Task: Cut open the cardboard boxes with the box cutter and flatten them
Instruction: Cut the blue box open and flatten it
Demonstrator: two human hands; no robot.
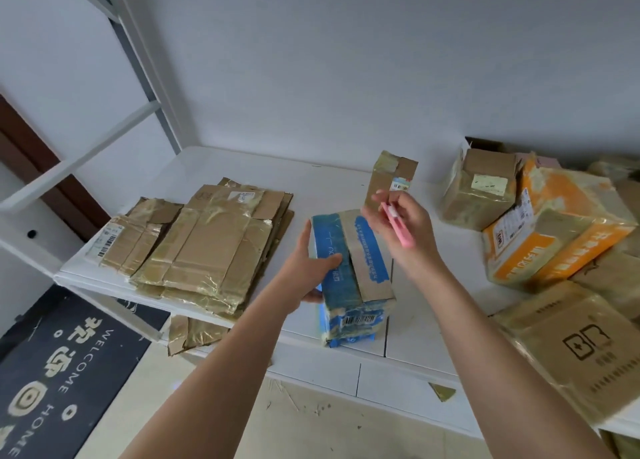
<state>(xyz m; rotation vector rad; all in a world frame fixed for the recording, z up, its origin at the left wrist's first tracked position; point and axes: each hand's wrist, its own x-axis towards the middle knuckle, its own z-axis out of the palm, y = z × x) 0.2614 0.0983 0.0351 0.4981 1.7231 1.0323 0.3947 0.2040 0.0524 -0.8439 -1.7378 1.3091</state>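
While a stack of flattened boxes (204,244) sits at the left end of the white table (408,337), the job looks roughly half done: several intact boxes wait on the right, incl. an orange box (554,230), a taped brown box (481,188) behind it, and a printed brown box (581,351) at the near right edge. A small upright box (388,178) stands at the back, mid-table. One flattened piece (190,334) hangs off or below the table's front edge, can't tell which.

Current unit: blue box (353,278), mid-table, standing on end, not yet cut as far as visible. Cardboard worn, blue print scuffed, brown tape strip down the top face, barcode label near the bottom. Looks light, slightly crushed at corners.

Left hand (308,271) grips the blue box's left side, thumb across the top, fingers curled round. Right hand (401,230) is raised just above the box, pinching a pink box cutter (398,224); blade state not readable.

Likely next: slit the tape seam.
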